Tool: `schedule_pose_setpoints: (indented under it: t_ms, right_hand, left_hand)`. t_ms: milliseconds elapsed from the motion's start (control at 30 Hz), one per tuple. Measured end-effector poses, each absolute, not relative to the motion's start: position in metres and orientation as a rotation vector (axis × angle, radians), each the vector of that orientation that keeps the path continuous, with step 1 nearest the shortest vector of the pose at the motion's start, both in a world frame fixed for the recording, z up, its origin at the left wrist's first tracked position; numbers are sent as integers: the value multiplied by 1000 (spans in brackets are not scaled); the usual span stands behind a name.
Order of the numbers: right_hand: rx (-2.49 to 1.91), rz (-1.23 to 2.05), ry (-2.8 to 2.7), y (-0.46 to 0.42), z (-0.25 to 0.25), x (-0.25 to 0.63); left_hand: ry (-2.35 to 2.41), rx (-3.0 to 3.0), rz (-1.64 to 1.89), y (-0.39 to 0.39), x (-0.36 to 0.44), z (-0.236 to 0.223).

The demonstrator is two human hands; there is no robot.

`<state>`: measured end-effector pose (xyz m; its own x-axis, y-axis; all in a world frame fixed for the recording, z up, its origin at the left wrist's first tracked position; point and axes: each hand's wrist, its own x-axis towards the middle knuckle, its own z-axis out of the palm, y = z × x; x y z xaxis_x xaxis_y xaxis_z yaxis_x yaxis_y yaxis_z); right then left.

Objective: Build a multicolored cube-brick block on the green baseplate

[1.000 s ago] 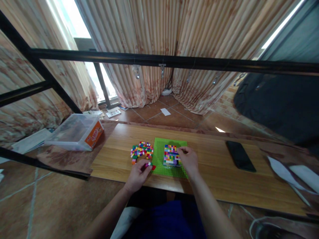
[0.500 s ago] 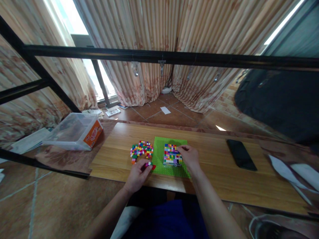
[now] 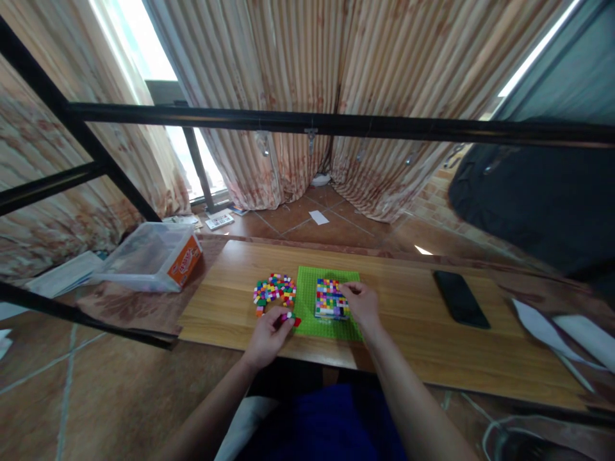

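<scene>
A green studded baseplate (image 3: 306,288) lies on the wooden board, bearing a rectangular block of many-coloured toy bricks (image 3: 329,299). My right hand (image 3: 362,302) is at the block's right edge, thumb and fingertips pinched together; whatever is between them is too small to make out. To the left, my left hand (image 3: 268,334) is closed on a few small toy bricks (image 3: 289,315), with white, pink, green and red showing at the fingertips over the plate's left edge. Just beyond it lies a loose pile of coloured bricks (image 3: 273,289).
A clear plastic box (image 3: 139,275) with an orange label stands left of the wooden board (image 3: 403,294). A black phone (image 3: 461,299) and white papers (image 3: 542,326) lie on the right. A black metal rail (image 3: 240,120) crosses beyond the board.
The camera view has shifted slightly. My right hand stays at the block's right edge with almost no movement, and my left hand keeps hold of its bricks in the same place.
</scene>
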<state>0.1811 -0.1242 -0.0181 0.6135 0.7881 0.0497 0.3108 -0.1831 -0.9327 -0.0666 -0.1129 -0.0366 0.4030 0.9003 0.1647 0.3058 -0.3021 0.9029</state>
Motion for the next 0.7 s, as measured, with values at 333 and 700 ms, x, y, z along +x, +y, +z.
schedule_pose_setpoints:
  t_ms: [333,700]
  right_hand:
    - [-1643,285,-1180,-163,2,137]
    - [-1627,291,-1759,-163,-12,79]
  left_hand:
    - [1036,1745,931,-115,-66,-38]
    - [942,1637,941,-112,-68,-44]
